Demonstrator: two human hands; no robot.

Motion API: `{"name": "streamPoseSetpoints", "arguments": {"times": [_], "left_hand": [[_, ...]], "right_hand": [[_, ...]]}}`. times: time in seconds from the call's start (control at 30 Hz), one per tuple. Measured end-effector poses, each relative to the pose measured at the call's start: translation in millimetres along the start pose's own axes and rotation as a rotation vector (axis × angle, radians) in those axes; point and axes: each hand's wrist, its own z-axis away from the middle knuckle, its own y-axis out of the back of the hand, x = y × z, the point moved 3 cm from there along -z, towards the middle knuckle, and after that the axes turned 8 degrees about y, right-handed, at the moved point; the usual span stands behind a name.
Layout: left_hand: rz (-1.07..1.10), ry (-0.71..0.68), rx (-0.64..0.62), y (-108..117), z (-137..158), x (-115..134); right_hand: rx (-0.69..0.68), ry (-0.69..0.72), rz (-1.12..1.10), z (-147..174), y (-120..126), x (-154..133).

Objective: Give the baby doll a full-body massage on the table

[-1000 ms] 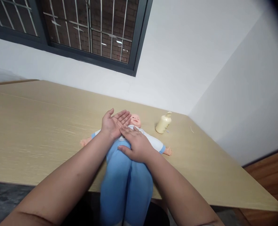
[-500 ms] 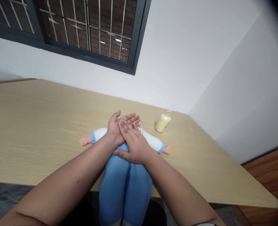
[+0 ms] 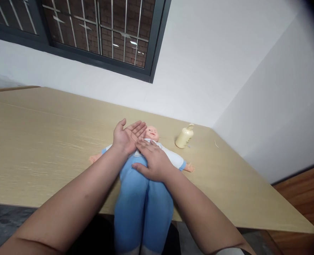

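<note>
A baby doll (image 3: 132, 193) in a white top with blue cuffs and blue trousers lies on its back, its legs reaching past the table's near edge toward me. Above its chest, my left hand (image 3: 127, 138) is palm up with fingers stretched out and holds nothing. Palm down, my right hand (image 3: 155, 159) has its fingers extended, the tips close to the edge of my left palm; whether they touch I cannot tell. Both hands cover part of the doll's torso. The doll's head (image 3: 152, 133) shows just beyond my fingers.
A cream pump bottle (image 3: 184, 137) stands on the wooden table (image 3: 53, 141), right of the doll's head. A thin pale strand (image 3: 216, 143) lies farther right. White walls and a barred window (image 3: 101, 32) are behind the table.
My hands have slid apart: the left has moved up and left, and the right no longer covers its palm. The doll's head has come into view.
</note>
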Motion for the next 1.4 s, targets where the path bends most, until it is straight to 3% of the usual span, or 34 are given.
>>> {"name": "streamPoseSetpoints", "arguments": {"times": [0.17,0.3,0.6,0.83,1.0,1.2,1.4], "left_hand": [[0.022,0.020,-0.010,2.5,-4.0,-1.4],[-0.005,0.123,-0.070,-4.7,1.2,-16.5],[0.011,0.233,-0.062,-23.7,28.2,-41.6],[0.004,0.136,-0.048,-12.1,13.1,-21.6],[-0.003,0.037,0.005,0.0,-0.2,-4.8],[-0.019,0.092,-0.060,-0.6,-1.8,-9.5],[-0.056,0.169,-0.113,-14.3,12.4,-29.2]], "right_hand": [[-0.038,0.116,-0.050,2.2,0.9,-7.4],[-0.008,0.160,-0.078,1.3,3.1,-11.2],[0.052,-0.015,0.063,-5.4,0.4,-2.8],[0.049,-0.146,0.070,-5.0,2.6,6.4],[0.020,-0.027,-0.037,-2.4,4.1,0.1],[0.055,0.195,-0.147,2.3,3.0,-12.2],[0.073,0.157,-0.117,-0.9,2.6,-13.4]]}}
